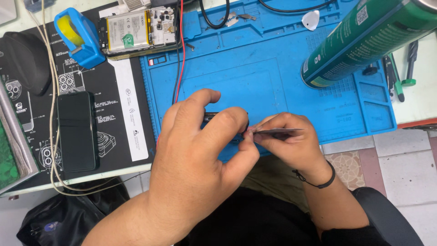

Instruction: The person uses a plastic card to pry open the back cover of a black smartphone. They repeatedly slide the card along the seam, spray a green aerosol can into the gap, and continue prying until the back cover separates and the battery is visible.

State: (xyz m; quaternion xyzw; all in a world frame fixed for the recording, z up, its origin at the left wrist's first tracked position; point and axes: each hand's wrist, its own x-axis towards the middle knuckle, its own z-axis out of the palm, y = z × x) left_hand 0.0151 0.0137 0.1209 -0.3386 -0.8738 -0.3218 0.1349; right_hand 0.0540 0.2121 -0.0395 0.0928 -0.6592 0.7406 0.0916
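My left hand [200,150] curls over a small dark object [210,117] at the near edge of the blue work mat [255,68]; only a sliver of the object shows between the fingers. My right hand [287,141] pinches a thin flat grey card-like piece [280,131], held level, with its end meeting the fingertips of my left hand. A black band sits on my right wrist. What lies under the hands is hidden.
An opened phone with its battery exposed [139,32] lies at the back. A black phone [77,131] rests on the dark mat. A blue tape dispenser [79,36], a green spray can [364,41], cables [180,54], a white pick [311,20] and pens [398,77] surround the mat.
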